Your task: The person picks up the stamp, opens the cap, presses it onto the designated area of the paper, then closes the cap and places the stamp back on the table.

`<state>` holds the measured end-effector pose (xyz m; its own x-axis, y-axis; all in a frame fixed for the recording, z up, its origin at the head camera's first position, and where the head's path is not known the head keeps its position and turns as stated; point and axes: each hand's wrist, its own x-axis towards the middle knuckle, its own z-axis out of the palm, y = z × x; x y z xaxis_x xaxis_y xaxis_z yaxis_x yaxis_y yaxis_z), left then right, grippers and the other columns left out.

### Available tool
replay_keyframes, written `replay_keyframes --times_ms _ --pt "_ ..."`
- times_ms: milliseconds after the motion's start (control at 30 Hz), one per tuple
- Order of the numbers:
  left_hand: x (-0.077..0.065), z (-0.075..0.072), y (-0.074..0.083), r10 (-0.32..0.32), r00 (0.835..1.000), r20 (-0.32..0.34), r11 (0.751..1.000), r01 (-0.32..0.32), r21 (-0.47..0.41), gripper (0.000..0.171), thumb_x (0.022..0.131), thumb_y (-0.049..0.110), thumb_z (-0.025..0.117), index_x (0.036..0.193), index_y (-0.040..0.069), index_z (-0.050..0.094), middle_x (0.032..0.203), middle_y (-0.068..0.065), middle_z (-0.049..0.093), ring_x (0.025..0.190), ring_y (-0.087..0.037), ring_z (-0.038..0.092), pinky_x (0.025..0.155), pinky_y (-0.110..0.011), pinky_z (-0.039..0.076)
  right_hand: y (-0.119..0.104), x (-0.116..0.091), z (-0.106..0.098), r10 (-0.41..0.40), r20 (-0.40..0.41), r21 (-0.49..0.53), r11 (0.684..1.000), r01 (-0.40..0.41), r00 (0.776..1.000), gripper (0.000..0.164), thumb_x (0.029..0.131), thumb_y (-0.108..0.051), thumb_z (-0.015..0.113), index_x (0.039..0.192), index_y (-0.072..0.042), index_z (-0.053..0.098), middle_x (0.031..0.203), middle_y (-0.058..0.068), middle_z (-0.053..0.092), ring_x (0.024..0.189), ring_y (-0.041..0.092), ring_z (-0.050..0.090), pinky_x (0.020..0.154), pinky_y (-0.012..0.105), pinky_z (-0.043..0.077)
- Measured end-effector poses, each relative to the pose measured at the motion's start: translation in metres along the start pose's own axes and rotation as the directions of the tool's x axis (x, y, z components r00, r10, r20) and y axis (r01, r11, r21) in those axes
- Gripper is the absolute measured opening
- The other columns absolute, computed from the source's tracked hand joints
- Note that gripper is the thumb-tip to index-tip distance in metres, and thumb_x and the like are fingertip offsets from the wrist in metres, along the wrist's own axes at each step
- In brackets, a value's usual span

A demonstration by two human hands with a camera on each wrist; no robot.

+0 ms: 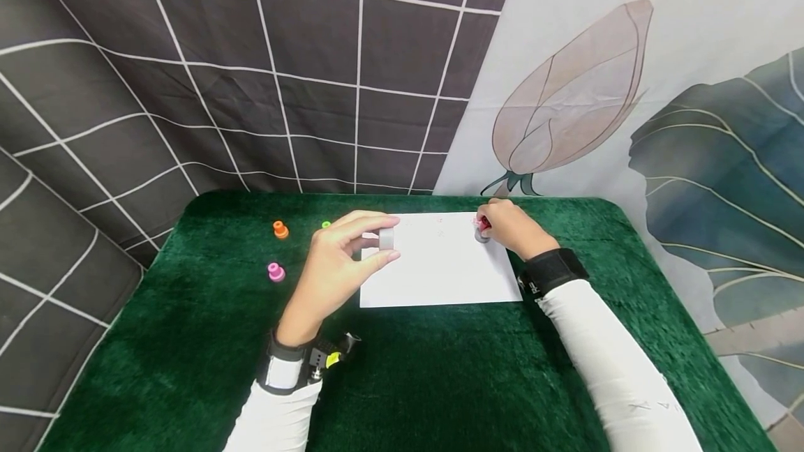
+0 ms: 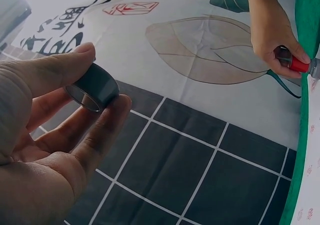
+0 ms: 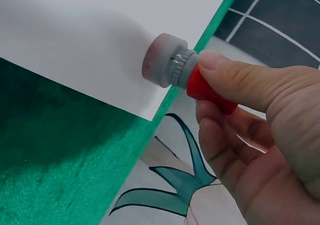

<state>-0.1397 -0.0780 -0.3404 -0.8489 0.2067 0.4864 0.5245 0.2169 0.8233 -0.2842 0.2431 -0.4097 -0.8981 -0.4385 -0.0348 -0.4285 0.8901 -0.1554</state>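
Between thumb and fingertips my left hand [image 1: 339, 264] pinches a short grey cap [image 1: 386, 238], held above the left part of a white sheet of paper [image 1: 433, 277]. In the left wrist view the cap [image 2: 94, 87] looks hollow and round. My right hand [image 1: 511, 225] grips a stamp [image 3: 212, 91] by its red handle, at the sheet's far right corner. The stamp's wide grey end points toward the paper; I cannot tell if it touches. Small red stamped marks [image 2: 310, 170] run along the paper's far edge.
On the green cloth [image 1: 402, 375] to the left stand an orange stamp [image 1: 280, 229] and a pink stamp [image 1: 276, 271]. A green piece [image 1: 326, 224] shows partly behind my left hand. Behind the table hangs a dark gridded curtain [image 1: 320, 40] beside a printed white one.
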Motion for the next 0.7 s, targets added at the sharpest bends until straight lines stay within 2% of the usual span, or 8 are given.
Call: replay_keyframes --times_ms 133,267,433,700 --pt "-0.0002 -0.0003 -0.0002 0.0 1.0 0.0 1.0 0.0 0.006 0.044 0.081 -0.001 0.086 0.124 0.006 0.074 0.124 -0.006 0.073 0.114 -0.018 0.07 0.095 -0.03 0.061 -0.0008 -0.0008 0.0004 -0.004 -0.001 -0.01 1.0 0.004 1.0 0.012 0.092 -0.002 0.076 0.103 -0.001 0.072 0.096 0.012 0.064 0.086 0.023 0.061 0.073 0.036 0.055" --pt "-0.0004 -0.0004 -0.0003 0.0 1.0 0.0 1.0 0.0 0.012 0.044 0.081 0.0 0.086 0.123 0.006 0.074 0.124 -0.006 0.073 0.113 -0.017 0.07 0.095 -0.029 0.06 -0.0018 0.0004 0.0001 0.0 0.011 -0.025 1.0 0.0 1.0 0.004 0.093 -0.002 0.075 0.095 -0.003 0.071 0.089 0.009 0.061 0.082 0.022 0.055 0.069 0.033 0.048" --pt "-0.0005 -0.0014 0.001 0.007 1.0 -0.002 1.0 -0.007 0.009 0.044 0.081 -0.001 0.086 0.123 0.005 0.074 0.124 -0.007 0.073 0.112 -0.018 0.07 0.095 -0.031 0.061 -0.0003 0.0036 0.0014 -0.016 0.027 -0.054 0.998 0.017 1.0 0.012 0.094 -0.004 0.074 0.084 -0.008 0.068 0.081 0.004 0.06 0.077 0.02 0.053 0.066 0.033 0.044" --pt "-0.0008 0.0001 0.0041 -0.003 1.0 0.004 1.0 0.003 0.0 0.043 0.082 -0.001 0.085 0.123 0.004 0.074 0.125 -0.007 0.073 0.112 -0.019 0.07 0.095 -0.031 0.06 0.0031 0.0004 0.0027 -0.012 0.026 -0.039 0.999 0.013 1.0 0.012 0.095 -0.003 0.072 0.084 -0.008 0.069 0.079 0.004 0.062 0.075 0.02 0.054 0.066 0.033 0.044"
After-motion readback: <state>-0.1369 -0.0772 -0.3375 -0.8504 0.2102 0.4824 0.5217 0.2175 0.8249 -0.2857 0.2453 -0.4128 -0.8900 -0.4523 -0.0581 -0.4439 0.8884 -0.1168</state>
